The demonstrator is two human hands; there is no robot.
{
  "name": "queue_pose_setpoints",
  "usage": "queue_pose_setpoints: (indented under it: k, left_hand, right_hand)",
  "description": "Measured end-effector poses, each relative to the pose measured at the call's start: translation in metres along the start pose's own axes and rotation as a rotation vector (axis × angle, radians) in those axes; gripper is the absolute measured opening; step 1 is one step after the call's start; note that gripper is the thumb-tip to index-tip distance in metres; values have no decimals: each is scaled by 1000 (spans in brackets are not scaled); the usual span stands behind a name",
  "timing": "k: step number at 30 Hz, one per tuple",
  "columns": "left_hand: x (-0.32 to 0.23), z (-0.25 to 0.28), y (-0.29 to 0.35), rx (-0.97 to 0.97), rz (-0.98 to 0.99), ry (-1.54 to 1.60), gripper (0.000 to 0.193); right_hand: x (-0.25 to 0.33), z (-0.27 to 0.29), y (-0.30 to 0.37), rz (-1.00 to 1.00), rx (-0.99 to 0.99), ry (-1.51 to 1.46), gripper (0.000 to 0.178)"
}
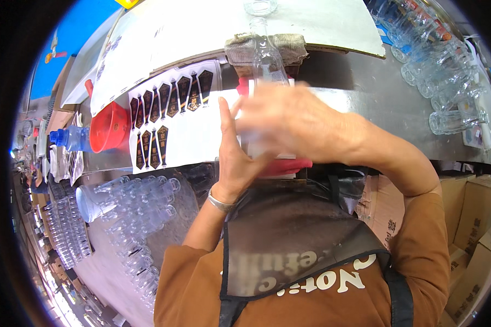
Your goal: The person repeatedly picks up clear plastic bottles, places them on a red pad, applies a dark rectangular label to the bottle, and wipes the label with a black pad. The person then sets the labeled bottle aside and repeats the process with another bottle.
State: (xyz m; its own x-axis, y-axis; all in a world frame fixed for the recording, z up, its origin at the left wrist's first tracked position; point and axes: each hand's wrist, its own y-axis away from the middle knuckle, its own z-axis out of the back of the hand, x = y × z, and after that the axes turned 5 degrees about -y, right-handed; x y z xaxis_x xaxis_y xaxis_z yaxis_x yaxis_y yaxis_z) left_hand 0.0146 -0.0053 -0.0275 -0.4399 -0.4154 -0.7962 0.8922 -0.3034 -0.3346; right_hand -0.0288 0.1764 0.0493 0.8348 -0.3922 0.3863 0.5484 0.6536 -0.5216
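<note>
At far left, one blue-capped plastic bottle (71, 138) lies beside one red container (110, 128). Next comes one label sheet (188, 143): four dark labels in its lower row, a longer upper row too crowded to count surely. Its right edge runs close to your left hand (238, 162), whose visible fingers extend upward; you cannot tell whether they grip, since your right hand hides part of them. At centre, one clear glass bottle (267, 61) lies across a folded cloth (240, 52), long axis running away from you, mouth outward and slightly left, base end concealed by your hands. Your right hand (292, 117) blurs over that end; whether its fingers are apart or clamped cannot be told. Beyond, a white board (327, 24) offers open room; to the right, bare counter (373, 103) separates you from uncounted, crowded glass bottles (450, 122).
</note>
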Motion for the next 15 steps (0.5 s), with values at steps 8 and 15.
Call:
queue_pose_setpoints:
  k: [8,15]
  left_hand:
    - [10,1,1,52,55,218,125]
    - [15,14,4,141,50,208,123]
  right_hand:
    - [-2,10,33,20,-87,-36,15]
    - [-32,13,58,-225,-386,-216,21]
